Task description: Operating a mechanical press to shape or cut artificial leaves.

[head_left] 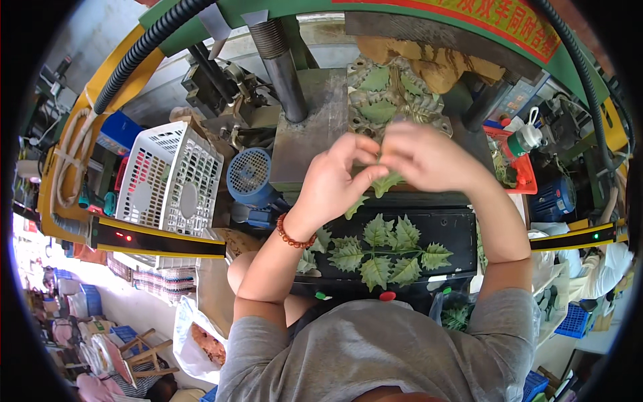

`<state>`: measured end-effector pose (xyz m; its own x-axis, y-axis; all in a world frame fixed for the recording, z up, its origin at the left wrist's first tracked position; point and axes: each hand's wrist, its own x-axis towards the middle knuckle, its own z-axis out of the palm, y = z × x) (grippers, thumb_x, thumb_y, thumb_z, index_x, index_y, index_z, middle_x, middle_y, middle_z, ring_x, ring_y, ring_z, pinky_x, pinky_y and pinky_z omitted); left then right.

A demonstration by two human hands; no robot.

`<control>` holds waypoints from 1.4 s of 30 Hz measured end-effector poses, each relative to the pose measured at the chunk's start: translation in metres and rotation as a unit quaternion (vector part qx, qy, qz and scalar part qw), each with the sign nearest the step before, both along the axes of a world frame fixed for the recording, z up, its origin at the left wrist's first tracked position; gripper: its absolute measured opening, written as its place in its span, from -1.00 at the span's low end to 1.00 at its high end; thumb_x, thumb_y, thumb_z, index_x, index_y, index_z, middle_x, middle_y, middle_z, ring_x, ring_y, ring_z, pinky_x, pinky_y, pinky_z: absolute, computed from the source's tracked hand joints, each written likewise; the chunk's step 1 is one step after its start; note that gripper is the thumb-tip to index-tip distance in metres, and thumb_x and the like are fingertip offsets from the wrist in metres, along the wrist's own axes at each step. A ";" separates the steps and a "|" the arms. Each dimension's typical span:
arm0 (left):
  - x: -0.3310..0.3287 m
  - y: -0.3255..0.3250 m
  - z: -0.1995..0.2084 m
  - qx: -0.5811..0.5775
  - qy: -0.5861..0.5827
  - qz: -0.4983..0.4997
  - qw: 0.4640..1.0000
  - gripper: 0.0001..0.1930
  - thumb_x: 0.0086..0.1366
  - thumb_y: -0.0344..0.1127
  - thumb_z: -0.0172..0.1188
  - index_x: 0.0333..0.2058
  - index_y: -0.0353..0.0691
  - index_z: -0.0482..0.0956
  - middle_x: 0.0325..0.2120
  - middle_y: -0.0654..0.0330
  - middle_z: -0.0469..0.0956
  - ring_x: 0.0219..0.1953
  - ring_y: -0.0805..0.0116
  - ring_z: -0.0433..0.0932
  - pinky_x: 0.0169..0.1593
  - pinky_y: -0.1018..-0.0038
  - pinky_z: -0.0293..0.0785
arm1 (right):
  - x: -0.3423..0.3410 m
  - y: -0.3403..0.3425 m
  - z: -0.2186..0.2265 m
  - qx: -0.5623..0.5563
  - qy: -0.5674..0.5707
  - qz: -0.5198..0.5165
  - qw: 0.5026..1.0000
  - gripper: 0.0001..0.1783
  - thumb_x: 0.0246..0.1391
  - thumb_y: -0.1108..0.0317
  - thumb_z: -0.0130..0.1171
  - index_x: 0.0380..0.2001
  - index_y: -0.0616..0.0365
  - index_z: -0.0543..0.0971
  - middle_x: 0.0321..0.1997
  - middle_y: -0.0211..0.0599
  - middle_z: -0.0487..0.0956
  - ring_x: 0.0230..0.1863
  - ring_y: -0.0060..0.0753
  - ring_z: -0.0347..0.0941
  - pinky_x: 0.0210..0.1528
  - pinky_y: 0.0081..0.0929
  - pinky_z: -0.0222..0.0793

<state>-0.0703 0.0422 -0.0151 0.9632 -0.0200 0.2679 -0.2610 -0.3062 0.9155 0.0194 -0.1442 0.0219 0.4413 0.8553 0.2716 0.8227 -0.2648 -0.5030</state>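
My left hand [338, 174], with a beaded bracelet at the wrist, pinches a green toothed artificial leaf [384, 183] in front of the press. Close beside it my right hand [429, 157] has its fingers closed on the same leaf piece; they are slightly blurred, and its upper part is hidden behind them. Just beyond both hands lies a metal leaf mould [432, 107] with green leaves [377, 112] on it. Nearer me, a flat spray of artificial leaves [376, 271] rests on the black control panel [439, 223], with more leaves partly visible at its left.
A threaded steel post [284, 77] stands left of the mould. Yellow-and-black sensor bars [157, 239] flank my arms. White plastic crates [181, 177] and a blue motor [249, 175] are at left, an orange-red basket [526, 175] at right. Red [387, 295] and green buttons line the panel's front.
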 end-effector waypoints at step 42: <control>-0.046 -0.001 -0.075 -0.455 0.182 -0.105 0.866 -0.91 0.25 -0.41 0.18 -0.31 -0.30 0.55 -0.42 0.20 0.55 -0.51 0.57 0.41 -0.41 0.71 0.35 | -0.092 0.015 -0.067 0.225 -0.342 -0.044 0.911 -0.85 -0.20 0.54 0.22 -0.45 0.23 0.51 -0.34 -0.23 0.50 -0.42 -0.28 0.38 -0.35 -0.43 0.36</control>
<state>-0.1158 0.0409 -0.0897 0.9878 -0.1457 -0.0546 0.1325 0.6034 0.7863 -0.0721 -0.1297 -0.0447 0.0984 0.5593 0.8231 0.9700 -0.2388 0.0464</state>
